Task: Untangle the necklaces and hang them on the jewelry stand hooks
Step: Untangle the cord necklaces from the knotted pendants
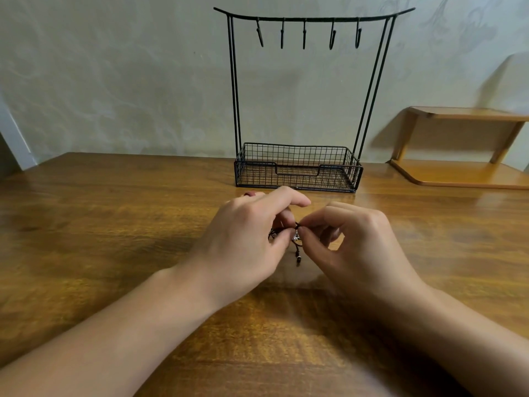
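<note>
Both hands meet over the table — the left hand and the right hand each pinch the dark tangled necklaces between them. A short beaded end hangs down. At 12 o'clock stands the black stand — its five hooks hang bare.

Hands: 2, left hand, right hand
Jewelry stand: 1
Hooks: 5
Necklace tangle: 1, strand count unreadable
Wooden shelf: 1
Table: 1
</note>
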